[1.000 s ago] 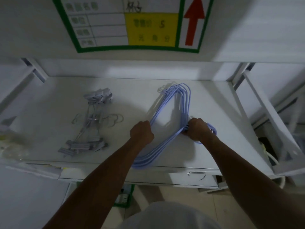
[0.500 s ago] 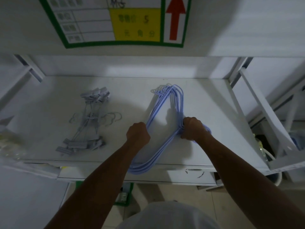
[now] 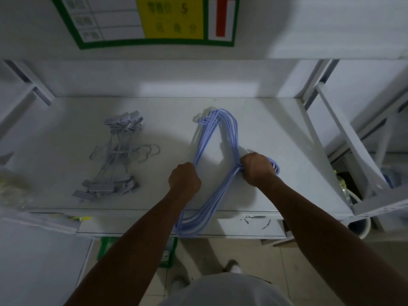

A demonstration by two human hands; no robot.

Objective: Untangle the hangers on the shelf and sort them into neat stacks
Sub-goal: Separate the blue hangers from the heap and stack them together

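Blue hangers (image 3: 225,189) pulled nearer w/ left hand (image 3: 184,180) & right hand (image 3: 257,168), near end overhangs shelf (image 3: 265,129) front more

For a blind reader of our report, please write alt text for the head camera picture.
Two hands, left hand and right hand, grip a bundle of blue hangers lying on a white shelf. A pile of grey clip hangers lies on the shelf to its left, and a green-framed sign hangs above.

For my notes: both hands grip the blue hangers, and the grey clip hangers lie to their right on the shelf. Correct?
No: the head view shows the grey clip hangers left of the blue hangers. The left hand and right hand do grip those.
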